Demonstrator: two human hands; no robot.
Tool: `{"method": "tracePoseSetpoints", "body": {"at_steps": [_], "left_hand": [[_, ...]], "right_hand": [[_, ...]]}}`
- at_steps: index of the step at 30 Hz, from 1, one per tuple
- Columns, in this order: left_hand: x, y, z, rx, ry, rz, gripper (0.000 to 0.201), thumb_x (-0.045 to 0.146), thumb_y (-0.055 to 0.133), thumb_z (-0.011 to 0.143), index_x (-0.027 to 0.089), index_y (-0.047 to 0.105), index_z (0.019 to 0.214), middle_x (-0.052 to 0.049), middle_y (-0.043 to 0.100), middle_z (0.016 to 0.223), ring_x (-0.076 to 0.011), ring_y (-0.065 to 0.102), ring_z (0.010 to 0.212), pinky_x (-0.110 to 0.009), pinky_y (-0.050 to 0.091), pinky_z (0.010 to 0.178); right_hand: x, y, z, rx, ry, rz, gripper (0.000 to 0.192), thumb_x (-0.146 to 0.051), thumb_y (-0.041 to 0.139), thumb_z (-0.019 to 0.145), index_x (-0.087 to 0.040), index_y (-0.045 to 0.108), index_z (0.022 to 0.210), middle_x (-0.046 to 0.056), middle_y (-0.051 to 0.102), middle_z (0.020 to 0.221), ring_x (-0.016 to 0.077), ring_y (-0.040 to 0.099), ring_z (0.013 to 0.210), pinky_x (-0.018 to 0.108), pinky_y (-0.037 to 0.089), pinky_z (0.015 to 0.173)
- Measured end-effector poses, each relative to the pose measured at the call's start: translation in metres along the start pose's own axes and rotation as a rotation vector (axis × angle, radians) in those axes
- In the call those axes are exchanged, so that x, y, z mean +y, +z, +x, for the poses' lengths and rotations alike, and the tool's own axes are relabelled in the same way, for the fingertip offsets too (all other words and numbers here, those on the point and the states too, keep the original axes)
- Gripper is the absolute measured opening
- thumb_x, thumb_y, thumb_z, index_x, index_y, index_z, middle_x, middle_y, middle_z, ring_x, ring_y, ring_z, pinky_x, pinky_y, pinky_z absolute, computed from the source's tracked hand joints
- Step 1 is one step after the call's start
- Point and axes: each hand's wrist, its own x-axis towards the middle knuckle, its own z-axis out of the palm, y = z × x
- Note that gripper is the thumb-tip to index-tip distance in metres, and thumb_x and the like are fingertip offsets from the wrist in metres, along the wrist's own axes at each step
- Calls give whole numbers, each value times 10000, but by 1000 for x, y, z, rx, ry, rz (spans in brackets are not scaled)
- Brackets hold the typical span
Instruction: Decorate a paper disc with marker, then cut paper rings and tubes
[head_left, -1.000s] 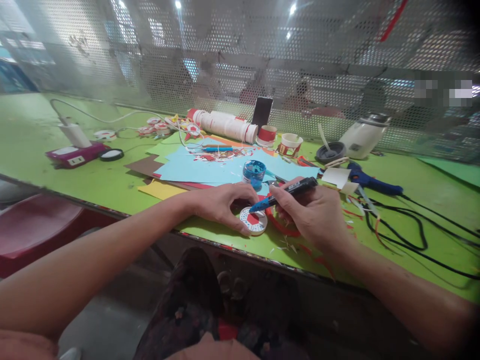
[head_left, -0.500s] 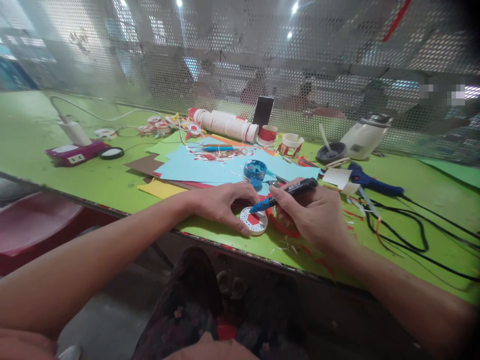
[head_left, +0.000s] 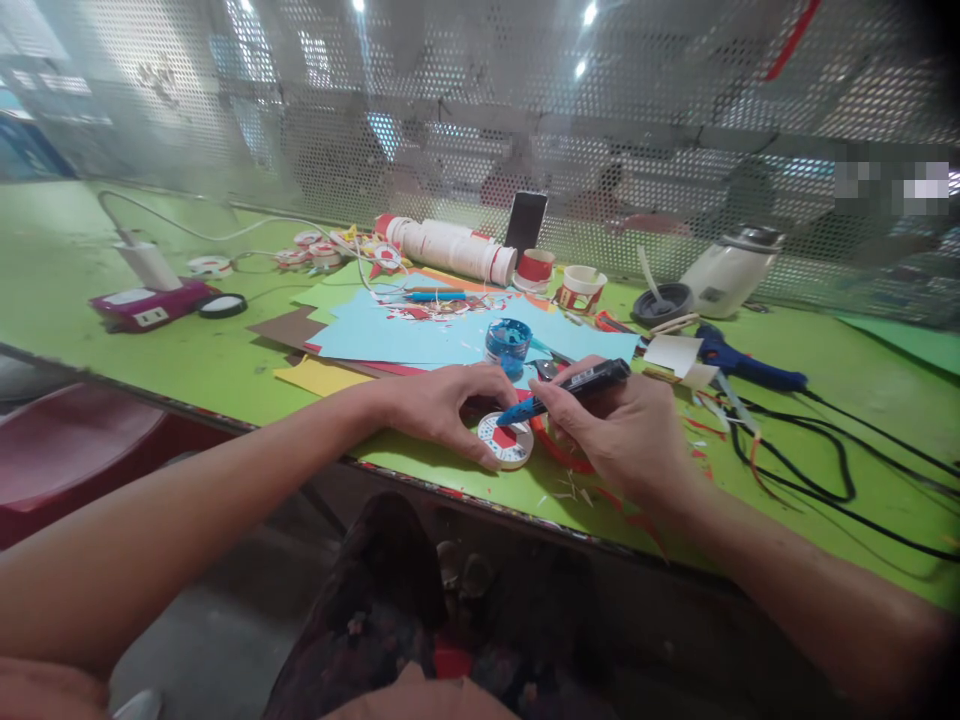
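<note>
Near the table's front edge lies a small white paper disc [head_left: 504, 455] with a red hexagon at its centre and blue marks around it. My left hand [head_left: 450, 410] grips the disc's left side between thumb and fingers. In my right hand [head_left: 622, 430] is a black and blue marker [head_left: 574, 386], tilted, its tip at the disc's upper face. Just behind the disc stands a clear jar with blue paint [head_left: 508, 346]. An orange ring-like piece [head_left: 559, 455], partly hidden by my right hand, is beside the disc.
Light blue paper sheets [head_left: 382, 335] carry scraps and a blue pen-like tool [head_left: 435, 297]. Paper cups [head_left: 581, 290], a phone [head_left: 526, 222] and a white jug [head_left: 735, 270] stand behind. A blue glue gun [head_left: 750, 365] with a black cable lies right. At left is a purple power strip [head_left: 154, 307].
The marker and my right hand have shifted very slightly left. My left hand keeps its grip on the disc, and the rest looks the same.
</note>
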Motion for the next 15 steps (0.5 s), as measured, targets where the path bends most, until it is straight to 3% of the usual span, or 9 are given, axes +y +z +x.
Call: {"method": "tracePoseSetpoints", "body": {"at_steps": [4,10,15], "left_hand": [[-1,0,1,16,11,-4,481,427,782,617,194,619,1005,-41,556,986,-191,515,900,-307,415,821],[-1,0,1,-5,18,18,473,427,776,627,194,604,1001,-48,556,1024,-212,508,949,-314,410,845],[-2,0,1,-4,1,8,463,416,779,625,194,599,989,-50,547,1037,-198,515,919,-301,409,821]], "right_hand": [[-2,-2,0,7,0,18,283,-390,662,792,-184,572,620,-48,506,483,83,437,421,219,372,404],[-7,-9,2,182,-16,-53,383,-428,649,802,-204,547,508,-28,526,442,96,461,391,241,358,390],[-3,-8,2,140,14,-25,348,-455,648,798,-205,590,563,-21,538,466,107,472,397,247,344,363]]}}
